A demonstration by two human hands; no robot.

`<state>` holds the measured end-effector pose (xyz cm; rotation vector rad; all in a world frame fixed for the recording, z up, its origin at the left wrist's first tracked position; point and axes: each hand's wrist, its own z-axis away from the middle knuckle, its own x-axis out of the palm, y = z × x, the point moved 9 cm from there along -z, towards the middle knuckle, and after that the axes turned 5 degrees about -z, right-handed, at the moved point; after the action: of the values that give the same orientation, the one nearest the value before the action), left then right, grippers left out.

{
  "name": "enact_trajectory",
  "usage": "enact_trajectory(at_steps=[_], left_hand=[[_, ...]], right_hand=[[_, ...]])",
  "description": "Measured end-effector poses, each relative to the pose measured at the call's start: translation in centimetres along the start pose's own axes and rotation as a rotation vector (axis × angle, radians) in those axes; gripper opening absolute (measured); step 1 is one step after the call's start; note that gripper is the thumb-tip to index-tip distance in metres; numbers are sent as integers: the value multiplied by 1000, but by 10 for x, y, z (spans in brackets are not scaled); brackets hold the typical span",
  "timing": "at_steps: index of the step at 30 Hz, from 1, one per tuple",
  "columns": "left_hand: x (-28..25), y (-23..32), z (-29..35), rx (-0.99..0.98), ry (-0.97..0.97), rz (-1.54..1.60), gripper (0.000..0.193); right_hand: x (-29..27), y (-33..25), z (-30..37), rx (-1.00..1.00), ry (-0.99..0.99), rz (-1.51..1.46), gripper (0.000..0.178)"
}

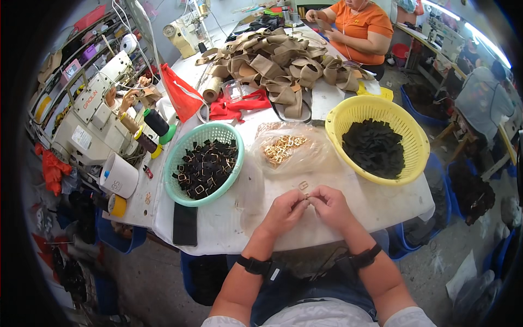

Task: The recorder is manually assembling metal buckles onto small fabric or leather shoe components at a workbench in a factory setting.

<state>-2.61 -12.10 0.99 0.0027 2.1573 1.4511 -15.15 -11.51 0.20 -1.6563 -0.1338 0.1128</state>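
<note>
My left hand (285,210) and my right hand (332,206) meet over the table's near part. Thumbs and fingers of both pinch together on a small gold buckle, mostly hidden by the fingertips. Just beyond them a loose gold buckle (303,185) lies on the white tabletop (370,201). Farther back, a clear plastic bag (321,152) sits open around a heap of gold buckles (284,148). The teal basket (170,158) on the left holds black fabric tabs fitted with gold buckles (204,169). Black fabric pieces (373,147) fill the yellow basket (418,147) on the right.
A black phone (185,224) lies at the near left edge. Thread cones (157,122) and a sewing machine (90,122) stand farther left. Tan fabric pieces (272,60) are heaped at the back, where a person in orange (362,27) works. Blue bins (417,229) stand below the table.
</note>
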Motion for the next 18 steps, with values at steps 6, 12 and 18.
enact_trajectory(at_steps=[6, 12, 18], left_hand=[[-5, 11, -3, -40, 28, 96, 6], [-2, 3, -1, -13, 22, 19, 7], [0, -3, 0, -44, 17, 58, 7]], right_hand=[[0, -1, -2, 37, 40, -195, 4], [5, -3, -1, 41, -36, -130, 4], [3, 0, 0, 35, -18, -124, 6]])
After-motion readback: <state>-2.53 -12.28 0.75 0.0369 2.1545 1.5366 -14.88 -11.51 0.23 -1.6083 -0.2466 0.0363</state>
